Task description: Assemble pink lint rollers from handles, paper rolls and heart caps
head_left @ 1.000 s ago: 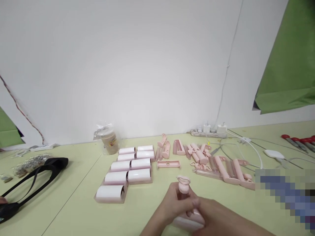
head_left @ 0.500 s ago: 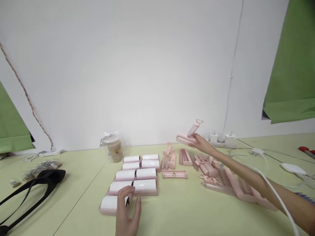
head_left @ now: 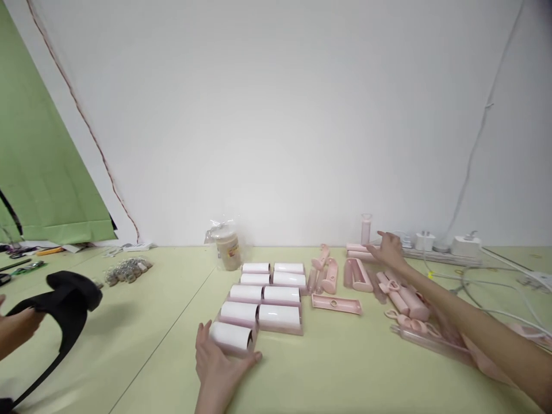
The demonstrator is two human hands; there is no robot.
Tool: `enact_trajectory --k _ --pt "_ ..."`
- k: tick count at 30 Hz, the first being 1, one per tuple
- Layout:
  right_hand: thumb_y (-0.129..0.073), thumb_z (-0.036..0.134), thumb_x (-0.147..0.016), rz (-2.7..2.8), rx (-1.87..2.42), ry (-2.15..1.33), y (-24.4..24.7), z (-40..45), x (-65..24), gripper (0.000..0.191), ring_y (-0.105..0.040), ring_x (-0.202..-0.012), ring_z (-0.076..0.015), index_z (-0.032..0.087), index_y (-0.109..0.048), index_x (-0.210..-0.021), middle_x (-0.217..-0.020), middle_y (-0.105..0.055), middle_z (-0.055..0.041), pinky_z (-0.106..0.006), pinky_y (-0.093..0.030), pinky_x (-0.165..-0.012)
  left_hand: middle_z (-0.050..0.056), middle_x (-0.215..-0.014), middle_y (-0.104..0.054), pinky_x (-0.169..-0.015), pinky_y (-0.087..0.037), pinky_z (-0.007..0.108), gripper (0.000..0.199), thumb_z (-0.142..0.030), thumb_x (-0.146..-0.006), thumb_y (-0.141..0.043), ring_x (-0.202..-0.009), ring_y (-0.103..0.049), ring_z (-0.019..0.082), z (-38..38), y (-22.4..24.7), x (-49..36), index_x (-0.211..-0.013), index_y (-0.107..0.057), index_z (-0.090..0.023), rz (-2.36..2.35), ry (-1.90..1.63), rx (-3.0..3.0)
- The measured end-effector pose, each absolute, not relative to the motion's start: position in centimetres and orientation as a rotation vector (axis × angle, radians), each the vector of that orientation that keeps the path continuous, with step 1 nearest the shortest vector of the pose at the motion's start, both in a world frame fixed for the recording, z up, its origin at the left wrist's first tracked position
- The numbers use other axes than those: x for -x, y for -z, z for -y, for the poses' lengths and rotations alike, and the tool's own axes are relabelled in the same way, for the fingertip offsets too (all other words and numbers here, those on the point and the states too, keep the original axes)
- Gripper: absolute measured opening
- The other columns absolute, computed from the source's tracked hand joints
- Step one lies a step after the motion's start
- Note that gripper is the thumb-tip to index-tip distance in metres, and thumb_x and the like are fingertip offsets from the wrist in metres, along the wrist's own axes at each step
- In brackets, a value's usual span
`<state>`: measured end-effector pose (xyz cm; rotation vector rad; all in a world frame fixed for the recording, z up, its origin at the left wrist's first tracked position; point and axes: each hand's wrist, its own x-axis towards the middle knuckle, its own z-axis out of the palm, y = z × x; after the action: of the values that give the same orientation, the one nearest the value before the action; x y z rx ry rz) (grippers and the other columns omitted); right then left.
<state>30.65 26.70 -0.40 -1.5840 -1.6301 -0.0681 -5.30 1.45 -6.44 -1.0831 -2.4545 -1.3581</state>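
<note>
My left hand (head_left: 219,365) spans the nearest white adhesive roll (head_left: 230,336) in its pink case, thumb at the right end and fingers at the left. Beyond it, more white rolls (head_left: 279,317) lie in two columns. At the back, my right hand (head_left: 388,251) is open with fingers apart, its thumb by a pink lint roller case (head_left: 357,252). Behind that case a pink roller handle (head_left: 365,230) stands upright against the wall. Pink half shells (head_left: 336,303) lie right of the rolls. More pink parts (head_left: 405,299) are heaped under my right forearm.
At far left another person's hand (head_left: 21,330) holds a black strap-like headset (head_left: 75,305). A lidded cup in plastic (head_left: 227,248) stands near the wall. Bagged small parts (head_left: 127,270) lie left. White chargers (head_left: 466,244) and cables (head_left: 513,287) are at right.
My right hand has lowered the pink case and handle to the table by the wall and opened. My left hand has spread around the front roll. The view turned left; another person's hand raised the black headset.
</note>
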Motion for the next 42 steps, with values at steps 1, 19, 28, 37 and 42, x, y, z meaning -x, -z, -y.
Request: enact_trajectory --k 1,19,28,37,42 --pt "-0.049 0.029 -0.084 1.641 1.54 0.06 0.2 -25.9 -30.4 0.035 -0.04 -0.113 -0.0279 0.013 -0.045 -0.115 -0.119 -0.044 -0.0118 -0.049 -0.034 -0.091 0.006 -0.129 -0.036 -0.092 -0.039 0.045 0.094 -0.038 -0.036 -0.074 -0.118 -0.038 0.034 -1.5 6.7 5.3 -0.116 -0.025 -0.03 2.439 1.383 1.117" --pt "-0.032 0.058 -0.083 0.765 0.542 -2.317 4.0 -2.1 -23.5 0.056 -0.061 -0.071 -0.0215 0.014 -0.052 -0.112 -0.085 -0.064 -0.0092 -0.031 -0.046 -0.062 0.013 -0.113 -0.055 -0.076 -0.047 0.044 0.11 -0.051 -0.038 -0.074 -0.107 -0.047 0.037 -1.8 -4.9 -7.5 -0.133 -0.029 -0.021 1.522 0.759 3.115" --pt "-0.047 0.059 -0.076 0.347 0.657 -2.292 4.8 -2.9 -24.4 0.048 -0.061 -0.061 -0.0181 0.015 -0.058 -0.092 -0.066 -0.064 -0.0041 -0.03 -0.047 -0.06 0.016 -0.116 -0.057 -0.075 -0.043 0.057 0.109 -0.048 -0.025 -0.075 -0.112 -0.043 0.046 -5.8 -8.5 -10.0 -0.125 -0.043 -0.019 1.379 0.199 3.207" --pt "-0.054 0.045 -0.077 0.162 0.546 -2.284 4.8 -3.5 -24.5 0.038 -0.058 -0.054 -0.012 0.023 -0.051 -0.107 -0.067 -0.062 0.0021 -0.025 -0.048 -0.057 0.005 -0.133 -0.037 -0.093 -0.036 0.047 0.088 -0.042 -0.049 -0.073 -0.121 -0.036 0.032 -4.1 -6.7 -5.3 -0.128 -0.035 -0.035 1.719 0.665 3.13" --pt "-0.058 0.036 -0.077 0.241 0.626 -1.949 3.0 -5.2 -26.4 0.021 -0.059 -0.065 -0.0121 0.022 -0.05 -0.091 -0.074 -0.061 0.0001 -0.023 -0.049 -0.059 0.01 -0.123 -0.033 -0.092 -0.035 0.048 0.075 -0.046 -0.036 -0.08 -0.117 -0.034 0.034 -2.9 -0.3 -6.2 -0.103 -0.054 -0.024 1.959 1.25 2.638"
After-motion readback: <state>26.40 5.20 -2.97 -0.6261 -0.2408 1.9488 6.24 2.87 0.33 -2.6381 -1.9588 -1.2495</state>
